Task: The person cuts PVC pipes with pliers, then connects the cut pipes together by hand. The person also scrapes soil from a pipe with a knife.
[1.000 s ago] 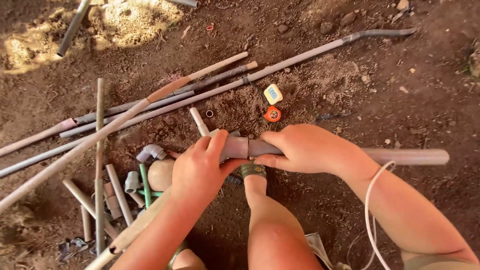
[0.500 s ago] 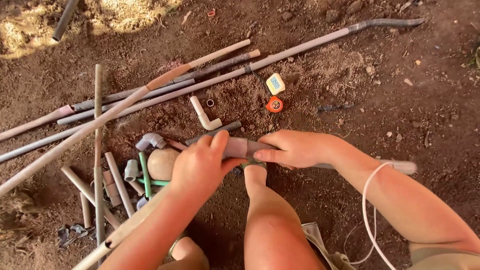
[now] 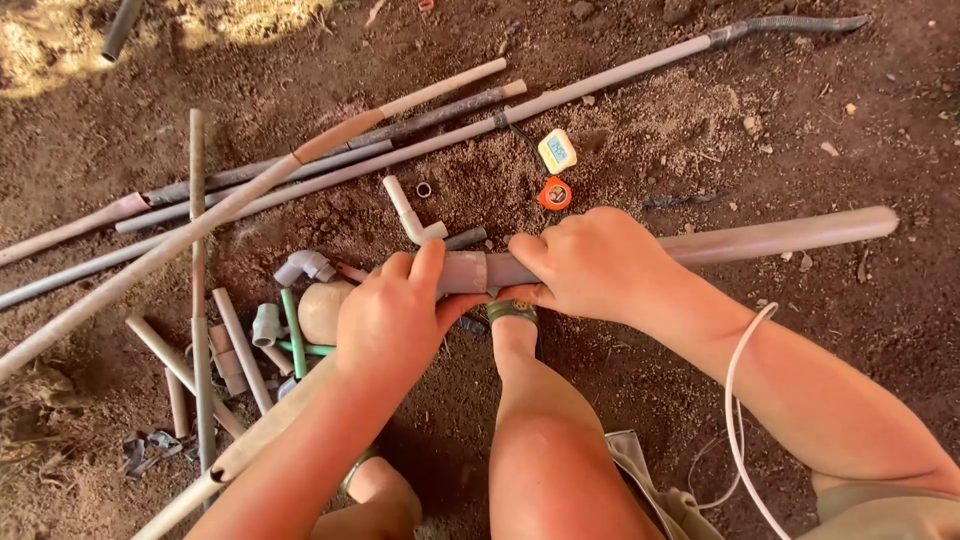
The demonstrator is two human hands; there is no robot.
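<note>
My left hand (image 3: 400, 315) wraps around a pale pipe fitting (image 3: 462, 271) at the end of a long beige pipe (image 3: 780, 235). My right hand (image 3: 595, 265) grips that same pipe just right of the fitting. The pipe runs level to the right over the dirt. Both hands sit close together above my bare leg (image 3: 545, 440), and the joint between fitting and pipe shows in the gap between them.
Several long pipes (image 3: 300, 170) lie crossed on the dirt at upper left. Short pipe pieces and grey elbow fittings (image 3: 300, 268) are piled at left. A yellow tape measure (image 3: 557, 151) and an orange roll (image 3: 555, 193) lie beyond the hands. A white cord (image 3: 735, 400) hangs by my right arm.
The view has shifted, and the pipe's right end has lifted and now points slightly upward. Both hands have kept their hold on fitting and pipe.
</note>
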